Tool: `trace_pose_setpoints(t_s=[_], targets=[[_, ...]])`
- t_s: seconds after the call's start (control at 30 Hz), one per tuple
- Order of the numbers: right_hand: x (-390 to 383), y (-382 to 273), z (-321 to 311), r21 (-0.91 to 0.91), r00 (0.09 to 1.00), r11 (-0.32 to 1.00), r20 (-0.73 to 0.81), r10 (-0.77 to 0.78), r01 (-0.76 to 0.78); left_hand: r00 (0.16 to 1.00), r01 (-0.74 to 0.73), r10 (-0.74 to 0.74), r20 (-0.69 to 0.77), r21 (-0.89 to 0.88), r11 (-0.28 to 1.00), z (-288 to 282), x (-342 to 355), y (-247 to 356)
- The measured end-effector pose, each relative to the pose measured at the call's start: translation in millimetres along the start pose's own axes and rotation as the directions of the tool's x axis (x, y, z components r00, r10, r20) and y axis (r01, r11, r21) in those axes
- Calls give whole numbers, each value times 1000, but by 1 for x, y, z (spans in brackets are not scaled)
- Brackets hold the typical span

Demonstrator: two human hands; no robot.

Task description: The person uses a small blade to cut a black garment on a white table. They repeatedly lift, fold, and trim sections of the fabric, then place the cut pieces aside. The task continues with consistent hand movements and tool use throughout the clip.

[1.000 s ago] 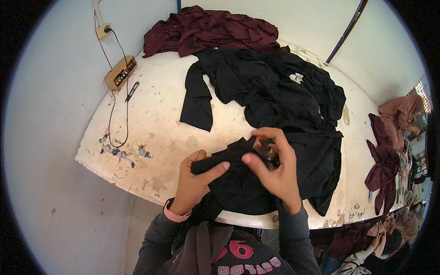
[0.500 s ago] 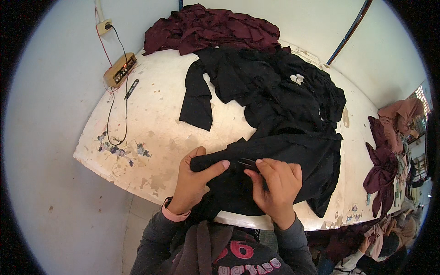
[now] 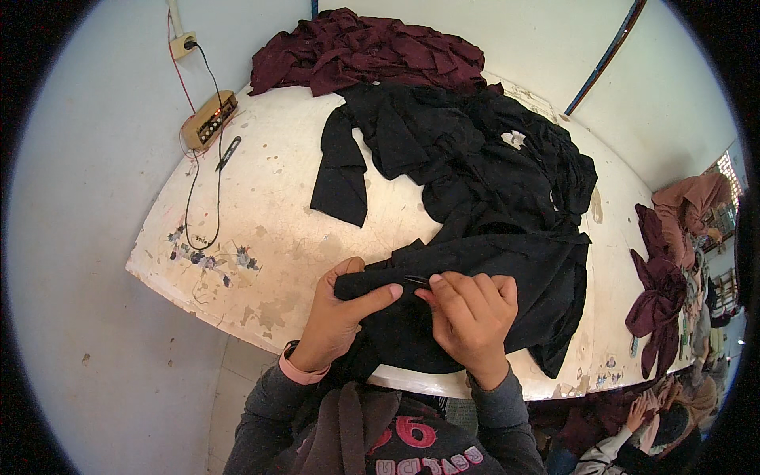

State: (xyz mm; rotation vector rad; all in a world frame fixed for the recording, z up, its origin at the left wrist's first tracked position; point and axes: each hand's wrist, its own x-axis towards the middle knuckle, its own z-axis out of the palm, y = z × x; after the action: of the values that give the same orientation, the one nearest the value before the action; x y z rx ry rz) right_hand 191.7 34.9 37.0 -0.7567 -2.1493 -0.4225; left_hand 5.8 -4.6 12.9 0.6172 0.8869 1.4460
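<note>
Overhead, the head view shows matte black fabric (image 3: 507, 257), soft and finely creased, spread smoothly near the person and running into a rumpled black heap (image 3: 443, 127) beyond; where one piece ends and another begins cannot be told. Behind it sits a crinkled mound of maroon cloth (image 3: 368, 51). The tabletop (image 3: 269, 198) is pale and hard, its coating worn into brown blotches. The left hand (image 3: 336, 313) comes up from below, wrist fairly straight, pinching a folded edge of the black fabric with the thumb laid along the top and the fingers curled beneath. The right hand (image 3: 475, 317) bends inward, knuckles up, thumb and forefinger pressed together on a slim dark pointed tool (image 3: 416, 279); its tip lies at the cloth just beside the left thumb, and the rest is hidden in the grip. The worked edge lies near the table's front rim, close before the torso. To the left, blotched tabletop stretches from the left hand to a looped black cord (image 3: 219, 198) and a tan knobbed box (image 3: 210, 121) by the wall (image 3: 95, 237); to the right, the fabric covers most of the near surface.
</note>
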Motion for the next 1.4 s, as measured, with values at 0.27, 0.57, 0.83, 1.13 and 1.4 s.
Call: trace_pose_setpoints(t_s=[0.27, 0.57, 0.83, 1.13, 1.4], targets=[[10, -6, -6, -38, 997, 997, 42, -70, 72, 998, -32, 28, 64, 60, 998, -7, 0, -1], [14, -7, -19, -229, 997, 971, -4, 74, -73, 999, -31, 28, 32, 76, 997, -7, -2, 2], [15, -12, -13, -135, 989, 983, 95, -110, 123, 994, -54, 29, 109, 232, 971, 1, -7, 8], [18, -17, -19, -103, 977, 977, 129, -172, 185, 984, -65, 31, 175, 191, 979, -8, -7, 0], [2, 4, -18, 169, 965, 955, 140, 222, -244, 935, -293, 351, 48, 663, 689, -48, 18, 30]])
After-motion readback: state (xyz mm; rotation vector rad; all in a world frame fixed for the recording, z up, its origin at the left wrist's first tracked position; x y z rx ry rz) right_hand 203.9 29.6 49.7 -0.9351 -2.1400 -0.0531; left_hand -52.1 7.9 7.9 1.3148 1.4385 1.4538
